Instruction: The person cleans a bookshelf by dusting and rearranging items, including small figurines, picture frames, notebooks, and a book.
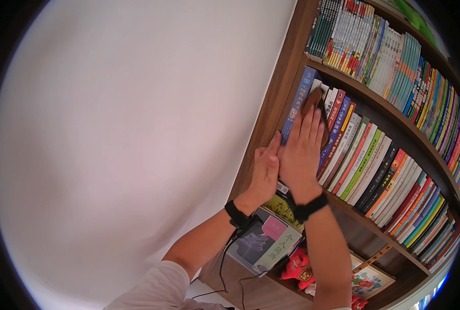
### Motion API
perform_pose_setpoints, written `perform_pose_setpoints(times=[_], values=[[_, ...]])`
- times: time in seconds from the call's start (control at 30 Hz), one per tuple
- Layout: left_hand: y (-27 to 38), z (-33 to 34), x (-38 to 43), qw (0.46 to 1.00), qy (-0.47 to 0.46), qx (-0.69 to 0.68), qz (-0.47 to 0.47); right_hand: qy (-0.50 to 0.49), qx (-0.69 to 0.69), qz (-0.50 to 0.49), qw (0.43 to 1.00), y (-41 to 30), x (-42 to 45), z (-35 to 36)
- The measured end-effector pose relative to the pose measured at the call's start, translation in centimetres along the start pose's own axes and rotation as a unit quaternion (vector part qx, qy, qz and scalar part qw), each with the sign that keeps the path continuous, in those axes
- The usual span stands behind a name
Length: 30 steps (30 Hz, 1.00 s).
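Observation:
A row of upright books (363, 162) fills the middle shelf of a brown wooden bookcase. My right hand (301, 151) lies with its fingers extended over the left end of this row, against a dark brown, blurred object (315, 102) whose kind I cannot tell. Whether the fingers grip it is hidden. Beside it, my left hand (267, 168) touches the bookcase's left side near the foot of a thick blue book (304, 93), fingers pointing up and nothing visible in it. Both wrists wear black bands.
Thin books (389, 58) pack the upper shelf. Below are a booklet with a grey and pink cover (261, 240), a red plush figure (298, 267) and a framed picture (369, 279). Black cables (222, 267) hang near my left forearm. A white wall (117, 135) stands at the left.

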<state>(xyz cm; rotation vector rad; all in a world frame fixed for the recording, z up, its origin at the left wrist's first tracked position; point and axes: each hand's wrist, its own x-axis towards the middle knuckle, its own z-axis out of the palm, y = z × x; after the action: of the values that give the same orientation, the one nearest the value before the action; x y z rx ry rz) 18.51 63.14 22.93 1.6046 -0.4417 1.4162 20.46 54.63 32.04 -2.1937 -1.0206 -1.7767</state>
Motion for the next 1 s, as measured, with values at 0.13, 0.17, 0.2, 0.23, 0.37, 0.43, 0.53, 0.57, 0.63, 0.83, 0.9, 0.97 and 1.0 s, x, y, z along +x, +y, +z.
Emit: perform_pose_setpoints(times=[0.13,0.17,0.2,0.23,0.37,0.43,0.53,0.57,0.63,0.83,0.9,0.97,1.0], values=[[-0.6,0.3,-0.1,1.000,-0.005,-0.015,0.013,0.031,-0.033,-0.013,0.999,1.9,5.2,-1.3],[-0.5,0.2,-0.2,1.000,-0.010,-0.017,0.009,0.034,-0.006,-0.018,0.999,2.2,5.5,-1.6],[-0.7,0.3,-0.2,1.000,-0.016,-0.020,0.004,0.037,0.020,-0.023,0.999,2.4,5.7,-1.5],[-0.7,0.1,-0.2,1.000,-0.015,-0.017,0.006,0.039,0.022,-0.024,0.999,2.0,4.8,-1.3],[-1.1,-0.1,-0.5,0.998,-0.043,-0.036,-0.010,0.006,0.103,-0.018,0.995,-0.1,-5.0,1.4],[-1.1,-0.9,0.0,0.997,-0.056,-0.047,-0.014,0.007,0.123,-0.024,0.992,-0.8,-5.1,1.3],[-1.6,-1.2,0.0,0.994,-0.071,-0.083,-0.029,0.004,0.125,-0.050,0.991,-0.9,-1.8,0.3],[-1.9,-0.7,0.1,0.989,-0.070,-0.122,-0.031,0.004,0.126,-0.048,0.991,-0.5,0.5,0.1],[-1.8,0.0,0.0,0.982,-0.072,-0.169,-0.034,0.025,-0.002,-0.079,0.997,0.8,4.6,0.1],[-2.2,-0.3,-0.6,0.971,-0.048,-0.232,-0.042,-0.007,0.050,-0.083,0.995,0.4,4.9,-0.2],[-2.6,-0.6,-1.0,0.956,-0.033,-0.277,-0.093,-0.024,0.104,-0.091,0.990,-0.9,-0.1,0.5],[-2.4,-0.6,-1.7,0.959,-0.002,-0.254,-0.125,-0.062,0.142,-0.087,0.984,-1.5,-5.6,1.8],[-2.4,-0.9,-2.1,0.961,0.029,-0.225,-0.156,-0.085,0.147,-0.095,0.981,-1.9,-8.0,2.1]])
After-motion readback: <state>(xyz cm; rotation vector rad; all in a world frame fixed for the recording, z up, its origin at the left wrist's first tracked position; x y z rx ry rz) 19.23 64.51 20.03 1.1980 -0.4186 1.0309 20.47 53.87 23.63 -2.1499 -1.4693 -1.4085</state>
